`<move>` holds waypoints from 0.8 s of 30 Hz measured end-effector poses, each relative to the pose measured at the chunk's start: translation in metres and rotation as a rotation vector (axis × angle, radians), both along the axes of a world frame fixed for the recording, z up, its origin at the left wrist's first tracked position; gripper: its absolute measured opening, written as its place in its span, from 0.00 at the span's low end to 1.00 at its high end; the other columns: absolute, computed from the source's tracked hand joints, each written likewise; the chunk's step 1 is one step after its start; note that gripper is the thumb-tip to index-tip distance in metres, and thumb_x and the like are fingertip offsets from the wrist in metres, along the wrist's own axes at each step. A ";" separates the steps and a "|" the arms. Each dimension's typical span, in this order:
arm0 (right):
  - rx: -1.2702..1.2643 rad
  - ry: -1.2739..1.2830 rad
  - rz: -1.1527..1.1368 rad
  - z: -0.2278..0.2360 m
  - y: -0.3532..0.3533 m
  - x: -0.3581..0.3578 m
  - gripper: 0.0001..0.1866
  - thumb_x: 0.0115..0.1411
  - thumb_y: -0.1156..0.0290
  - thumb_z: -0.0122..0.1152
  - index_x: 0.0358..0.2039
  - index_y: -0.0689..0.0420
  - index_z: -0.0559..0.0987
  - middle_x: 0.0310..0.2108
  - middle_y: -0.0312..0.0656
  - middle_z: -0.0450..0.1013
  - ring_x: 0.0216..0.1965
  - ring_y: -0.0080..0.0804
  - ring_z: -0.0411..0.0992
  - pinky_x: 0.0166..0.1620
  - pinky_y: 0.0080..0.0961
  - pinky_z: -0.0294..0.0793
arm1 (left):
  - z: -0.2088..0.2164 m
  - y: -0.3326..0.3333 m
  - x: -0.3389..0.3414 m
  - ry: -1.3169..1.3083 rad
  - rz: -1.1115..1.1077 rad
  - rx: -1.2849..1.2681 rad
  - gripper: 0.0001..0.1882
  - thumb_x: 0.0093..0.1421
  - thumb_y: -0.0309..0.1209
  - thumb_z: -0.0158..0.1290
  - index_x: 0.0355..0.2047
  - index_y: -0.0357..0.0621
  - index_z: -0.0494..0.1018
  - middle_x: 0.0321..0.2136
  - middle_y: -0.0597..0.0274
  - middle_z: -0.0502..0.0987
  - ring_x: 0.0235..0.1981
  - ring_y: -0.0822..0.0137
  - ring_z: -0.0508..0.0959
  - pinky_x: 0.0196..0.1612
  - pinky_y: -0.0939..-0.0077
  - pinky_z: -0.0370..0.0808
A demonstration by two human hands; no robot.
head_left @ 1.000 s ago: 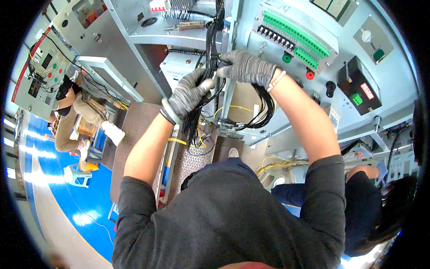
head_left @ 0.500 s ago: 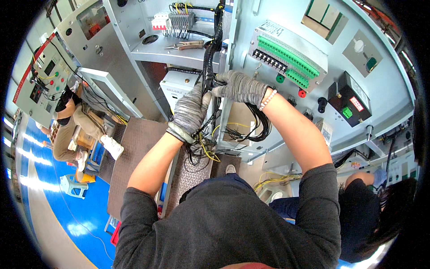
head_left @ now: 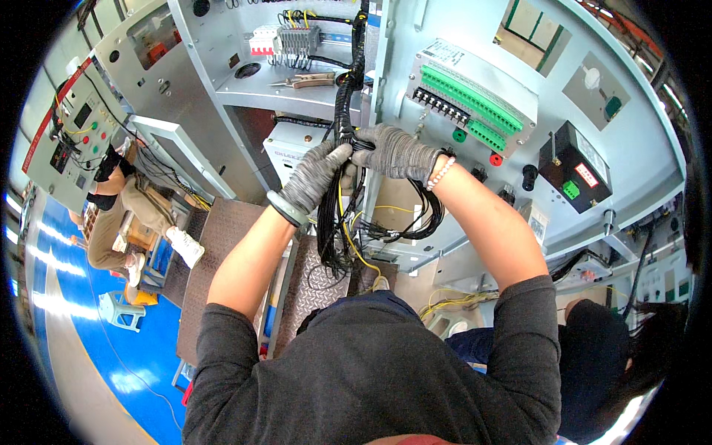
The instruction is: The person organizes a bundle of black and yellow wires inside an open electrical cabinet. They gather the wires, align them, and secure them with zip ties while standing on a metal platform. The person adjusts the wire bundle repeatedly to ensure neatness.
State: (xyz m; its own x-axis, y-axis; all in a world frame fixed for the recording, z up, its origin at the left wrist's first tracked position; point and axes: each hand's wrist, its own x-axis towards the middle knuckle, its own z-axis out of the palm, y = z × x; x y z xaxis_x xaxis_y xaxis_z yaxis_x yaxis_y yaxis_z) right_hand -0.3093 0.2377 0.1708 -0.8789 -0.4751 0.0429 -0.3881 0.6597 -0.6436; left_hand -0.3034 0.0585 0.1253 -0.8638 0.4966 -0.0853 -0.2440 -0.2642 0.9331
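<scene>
Remotely, I note left hand [head_left: 315, 178] and right hand [head_left: 394, 151] both gripping the black cables [head_left: 330, 233], side by side. Cables hang left of the panel [head_left: 452, 26], splaying below the hands.

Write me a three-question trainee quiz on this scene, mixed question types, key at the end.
1. Choose one: the wires held by the left hand and the right hand are mostly
a) red
b) black
c) white
2. True or false: the pliers are in the right hand.
3. Fill in: the beaded bracelet is on the person's ____ wrist.

Key: 1. b; 2. false, they lie on the metal shelf; 3. right.
</scene>
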 end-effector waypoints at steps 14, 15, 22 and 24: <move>0.213 0.322 -0.013 -0.009 -0.007 0.008 0.18 0.56 0.62 0.52 0.44 0.59 0.72 0.33 0.55 0.72 0.37 0.52 0.70 0.42 0.41 0.70 | -0.017 0.009 -0.014 0.529 0.344 -0.695 0.12 0.57 0.33 0.49 0.37 0.37 0.68 0.20 0.55 0.75 0.22 0.63 0.76 0.28 0.68 0.72; 0.204 0.320 -0.009 -0.014 -0.006 0.004 0.18 0.56 0.62 0.52 0.44 0.59 0.72 0.33 0.55 0.72 0.37 0.53 0.70 0.42 0.41 0.70 | -0.017 0.009 -0.015 0.511 0.350 -0.730 0.13 0.56 0.32 0.49 0.37 0.36 0.68 0.22 0.52 0.76 0.23 0.61 0.77 0.29 0.67 0.73; 0.301 0.267 -0.009 -0.006 -0.007 0.006 0.21 0.57 0.59 0.51 0.44 0.62 0.72 0.35 0.56 0.72 0.39 0.51 0.70 0.44 0.39 0.69 | 0.006 -0.013 -0.027 0.560 0.047 -0.823 0.17 0.55 0.38 0.54 0.38 0.36 0.73 0.24 0.60 0.77 0.27 0.74 0.76 0.32 0.75 0.73; 0.276 0.355 0.001 -0.008 0.004 0.007 0.21 0.57 0.59 0.51 0.45 0.62 0.71 0.35 0.56 0.72 0.39 0.51 0.71 0.45 0.38 0.69 | 0.015 -0.037 -0.037 0.344 -0.199 -0.437 0.16 0.57 0.33 0.52 0.43 0.36 0.72 0.30 0.65 0.77 0.31 0.71 0.75 0.36 0.75 0.73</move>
